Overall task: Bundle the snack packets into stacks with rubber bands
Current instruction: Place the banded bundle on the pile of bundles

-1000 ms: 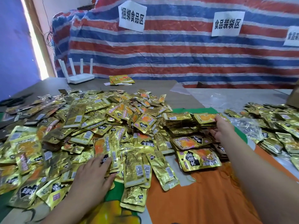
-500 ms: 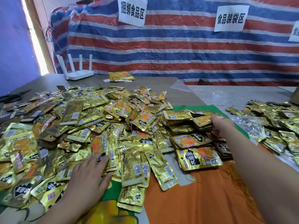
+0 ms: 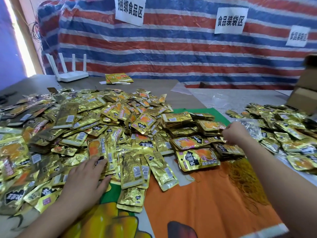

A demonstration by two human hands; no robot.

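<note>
Left hand: the left hand lies flat, palm down, fingers straight and slightly spread, pressing on loose gold foil snack packets at lower centre-left of the frame; it grips nothing.
Right hand: the right hand, centre right, has its fingers curled at the edge of a banded stack of gold packets with an orange picture; whether they pinch the stack or only touch it, I cannot tell.
Packets: a wide heap of loose gold foil packets fills the left and centre; bundled stacks sit just left of the right hand; another spread of gold packets lies at right.
Rubber bands: a tangle of thin yellowish rubber bands lies on the orange cloth beside the right forearm.
Packet print: black splash label with white Chinese characters; barcodes on the backs.
Signs: white paper sign reading 捆绑食品区, upper centre; white sign reading 食品装袋区, upper right; a third sign is too blurred to read.
Backdrop: red, white and blue striped tarpaulin.
Far left: white router with upright antennas.
</note>
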